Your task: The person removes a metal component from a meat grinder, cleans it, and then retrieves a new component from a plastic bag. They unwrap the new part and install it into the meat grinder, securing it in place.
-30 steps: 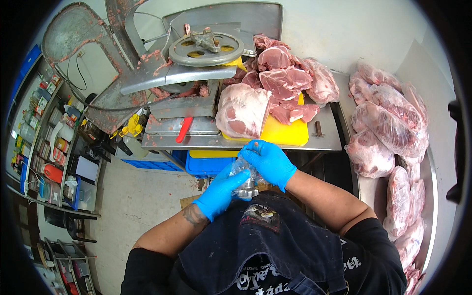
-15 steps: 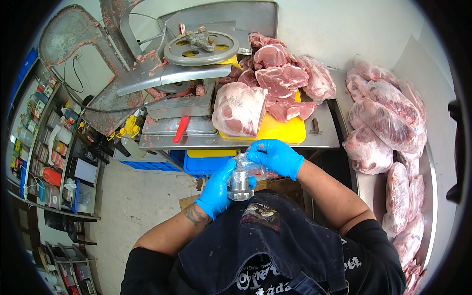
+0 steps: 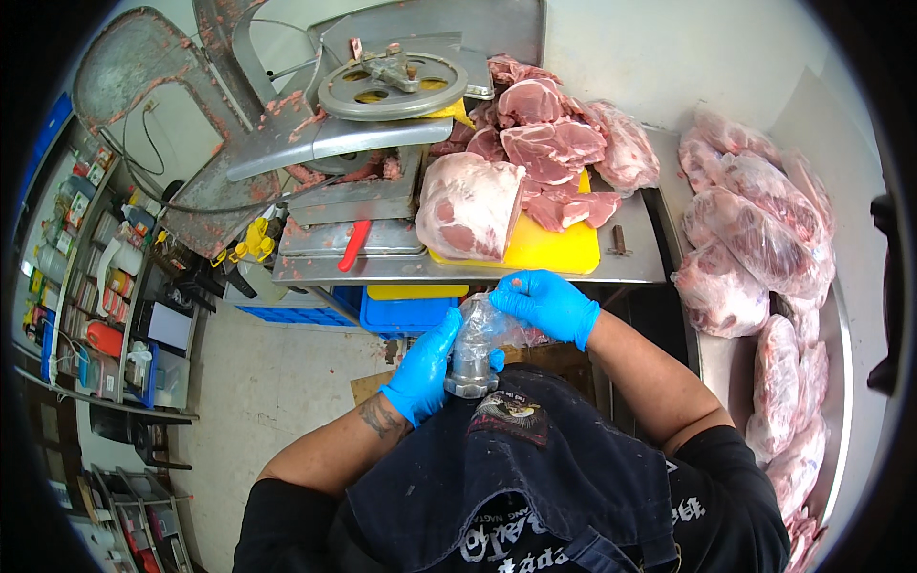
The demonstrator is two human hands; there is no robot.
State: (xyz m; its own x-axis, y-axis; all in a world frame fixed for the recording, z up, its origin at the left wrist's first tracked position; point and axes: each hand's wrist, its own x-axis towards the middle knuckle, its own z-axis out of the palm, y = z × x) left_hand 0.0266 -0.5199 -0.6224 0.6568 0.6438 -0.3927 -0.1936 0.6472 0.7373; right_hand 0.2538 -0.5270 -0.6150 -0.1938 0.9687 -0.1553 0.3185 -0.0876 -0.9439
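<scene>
In front of my chest, my left hand (image 3: pixel 423 368) in a blue glove is wrapped round a silver cylindrical metal part (image 3: pixel 471 371) with a ridged ring at its lower end. Clear plastic film (image 3: pixel 480 320) covers the part's upper end. My right hand (image 3: pixel 549 304), also gloved in blue, pinches the film beside the part's top; its fingertips are partly hidden. Just beyond the hands, a large pale cut of meat (image 3: pixel 468 208) rests at the left of a yellow cutting board (image 3: pixel 549 250). More film spreads below my right hand.
A steel table (image 3: pixel 630 266) carries a red-handled tool (image 3: pixel 354 246), raw meat slices (image 3: pixel 552 148) and a metal machine wheel (image 3: pixel 392 91). Film-wrapped meat (image 3: pixel 755 239) lies in a steel trough at right. A blue crate (image 3: pixel 406 313) stands below; shelves (image 3: pixel 105 286) line the left.
The film now reaches over more of the metal part's upper end. My right hand has shifted slightly right, still pinching the film; my left keeps its hold.
</scene>
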